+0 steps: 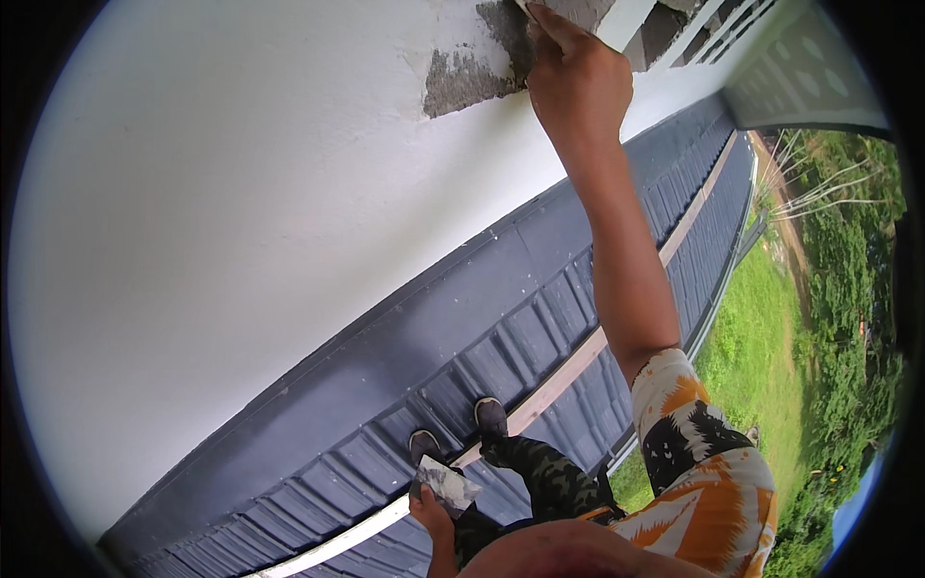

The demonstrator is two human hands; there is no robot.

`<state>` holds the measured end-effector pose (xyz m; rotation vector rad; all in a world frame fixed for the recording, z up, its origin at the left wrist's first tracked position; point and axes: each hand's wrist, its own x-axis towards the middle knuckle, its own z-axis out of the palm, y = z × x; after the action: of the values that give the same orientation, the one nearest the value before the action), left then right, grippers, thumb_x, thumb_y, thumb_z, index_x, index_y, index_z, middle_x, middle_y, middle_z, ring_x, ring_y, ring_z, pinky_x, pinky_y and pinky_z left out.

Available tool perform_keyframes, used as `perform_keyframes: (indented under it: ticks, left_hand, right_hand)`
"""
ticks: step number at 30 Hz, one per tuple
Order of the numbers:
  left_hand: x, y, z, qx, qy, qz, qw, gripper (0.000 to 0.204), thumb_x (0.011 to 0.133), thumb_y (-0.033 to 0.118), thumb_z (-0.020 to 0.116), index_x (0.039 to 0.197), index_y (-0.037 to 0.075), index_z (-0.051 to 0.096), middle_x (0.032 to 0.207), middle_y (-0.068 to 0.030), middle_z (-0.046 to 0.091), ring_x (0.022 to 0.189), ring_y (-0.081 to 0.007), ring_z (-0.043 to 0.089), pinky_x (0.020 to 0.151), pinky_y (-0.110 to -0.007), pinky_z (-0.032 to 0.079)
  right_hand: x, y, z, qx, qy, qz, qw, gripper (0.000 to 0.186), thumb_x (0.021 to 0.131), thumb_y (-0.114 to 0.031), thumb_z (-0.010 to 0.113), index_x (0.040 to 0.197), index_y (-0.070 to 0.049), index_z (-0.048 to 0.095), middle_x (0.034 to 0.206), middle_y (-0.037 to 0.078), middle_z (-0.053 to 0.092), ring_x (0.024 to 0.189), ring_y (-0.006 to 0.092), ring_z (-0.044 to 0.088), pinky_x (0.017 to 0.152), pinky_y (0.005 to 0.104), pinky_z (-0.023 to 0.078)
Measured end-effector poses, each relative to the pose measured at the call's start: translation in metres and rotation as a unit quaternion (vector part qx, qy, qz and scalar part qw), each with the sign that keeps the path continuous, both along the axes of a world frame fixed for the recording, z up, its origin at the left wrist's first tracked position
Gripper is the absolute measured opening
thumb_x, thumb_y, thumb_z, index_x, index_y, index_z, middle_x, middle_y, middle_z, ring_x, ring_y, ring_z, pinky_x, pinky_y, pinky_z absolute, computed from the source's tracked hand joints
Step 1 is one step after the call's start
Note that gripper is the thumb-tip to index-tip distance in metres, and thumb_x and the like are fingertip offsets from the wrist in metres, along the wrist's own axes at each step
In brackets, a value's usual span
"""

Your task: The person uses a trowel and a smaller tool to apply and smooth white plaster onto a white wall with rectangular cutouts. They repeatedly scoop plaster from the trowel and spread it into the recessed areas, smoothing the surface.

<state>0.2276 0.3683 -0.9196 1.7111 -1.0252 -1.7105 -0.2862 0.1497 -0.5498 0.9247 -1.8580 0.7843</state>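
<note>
My right hand (pixel 578 82) is raised to the white wall (pixel 241 154), closed on the handle of a small flat tool (pixel 525 12), apparently a scraper, whose far end is cut off at the top edge. It touches or hovers over a rough grey patch (pixel 462 82) below some vent openings (pixel 660 34). My left hand (pixel 429 506) is low near my legs, closed round a flat plate (pixel 448 482) smeared with pale grey material.
My shoes (pixel 489 414) are on dark roof tiles (pixel 520 328) beside a long wooden plank (pixel 554 385). Dark flashing (pixel 385 332) runs along the wall's foot. Beyond the roof's gutter edge (pixel 737 255) lie grass (pixel 747 337) and trees (pixel 848 289).
</note>
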Motion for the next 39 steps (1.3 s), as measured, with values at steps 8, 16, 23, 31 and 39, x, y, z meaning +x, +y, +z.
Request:
perform_keyframes:
  ticks: [8, 16, 23, 31, 39]
  left_hand:
    - [-0.011, -0.002, -0.010, -0.005, -0.009, 0.021, 1.000, 0.020, 0.095, 0.011, 0.052, 0.101, -0.004, 0.063, 0.092, -0.0045, 0.064, 0.079, -0.0130, 0.056, 0.072, -0.030, 0.047]
    - [-0.015, -0.005, -0.001, 0.009, 0.001, 0.024, 1.000, 0.021, 0.095, 0.011, 0.051, 0.102, -0.005, 0.063, 0.094, -0.0056, 0.065, 0.081, -0.0142, 0.059, 0.074, -0.031, 0.049]
    - [-0.018, -0.007, -0.001, 0.005, -0.005, 0.035, 0.999, 0.023, 0.095, 0.011, 0.051, 0.103, -0.005, 0.065, 0.094, -0.0060, 0.066, 0.082, -0.0152, 0.060, 0.076, -0.032, 0.049]
    - [-0.015, 0.000, -0.014, 0.019, 0.032, 0.059, 0.998, 0.024, 0.094, 0.012, 0.052, 0.105, -0.006, 0.064, 0.096, -0.0077, 0.066, 0.083, -0.0168, 0.060, 0.078, -0.032, 0.050]
    - [-0.014, 0.001, -0.012, 0.013, 0.043, 0.055, 0.997, 0.024, 0.095, 0.012, 0.051, 0.105, -0.005, 0.063, 0.095, -0.0078, 0.065, 0.082, -0.0164, 0.060, 0.076, -0.032, 0.050]
  right_hand:
    - [-0.008, -0.004, 0.008, -0.017, 0.032, -0.022, 0.999, 0.028, 0.083, 0.002, 0.065, 0.104, -0.012, 0.077, 0.079, 0.014, 0.068, 0.068, 0.0343, 0.067, 0.060, 0.0412, 0.052]
    - [-0.010, -0.001, 0.016, 0.002, 0.035, -0.074, 0.997, 0.030, 0.081, 0.000, 0.064, 0.104, -0.014, 0.077, 0.083, 0.013, 0.069, 0.070, 0.0345, 0.068, 0.062, 0.0426, 0.053]
    - [0.000, 0.024, 0.010, 0.074, -0.008, -0.120, 0.990, 0.026, 0.091, -0.015, 0.065, 0.110, -0.029, 0.076, 0.086, 0.007, 0.073, 0.069, 0.0281, 0.070, 0.058, 0.0376, 0.053]
    - [0.001, 0.023, -0.002, 0.098, -0.002, -0.117, 0.988, 0.035, 0.084, -0.011, 0.067, 0.113, -0.028, 0.075, 0.079, 0.006, 0.070, 0.065, 0.0279, 0.067, 0.056, 0.0389, 0.051]
    - [-0.011, 0.002, 0.009, 0.021, 0.023, -0.105, 0.994, 0.026, 0.091, -0.016, 0.067, 0.113, -0.028, 0.076, 0.082, 0.008, 0.073, 0.068, 0.0265, 0.070, 0.057, 0.0359, 0.051]
